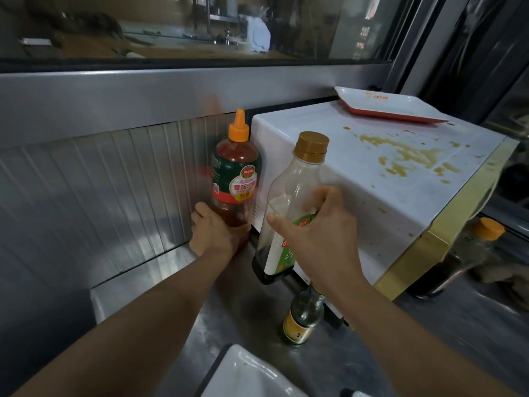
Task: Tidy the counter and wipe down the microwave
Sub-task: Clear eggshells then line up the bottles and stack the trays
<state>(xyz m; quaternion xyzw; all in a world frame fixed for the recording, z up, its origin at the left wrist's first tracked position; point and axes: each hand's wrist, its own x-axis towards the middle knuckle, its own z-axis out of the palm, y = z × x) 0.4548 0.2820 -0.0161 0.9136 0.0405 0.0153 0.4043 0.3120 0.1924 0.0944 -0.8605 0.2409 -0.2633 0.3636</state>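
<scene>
My left hand (213,234) grips the base of a ketchup bottle (236,173) with an orange nozzle cap, standing against the ribbed steel wall beside the microwave (372,179). My right hand (317,233) holds a nearly empty soy sauce bottle (294,181) with a brown cap, tilted, lifted in front of the microwave's left side. The white microwave top carries a brown dried spill (412,156) and a white tray with a red underside (386,106) at its back.
A small green glass bottle (303,316) stands on the steel counter (249,308) under my right wrist. A white dish (246,373) lies at the near edge. Right of the microwave stands another dark bottle with an orange cap (483,239). A window runs above the wall.
</scene>
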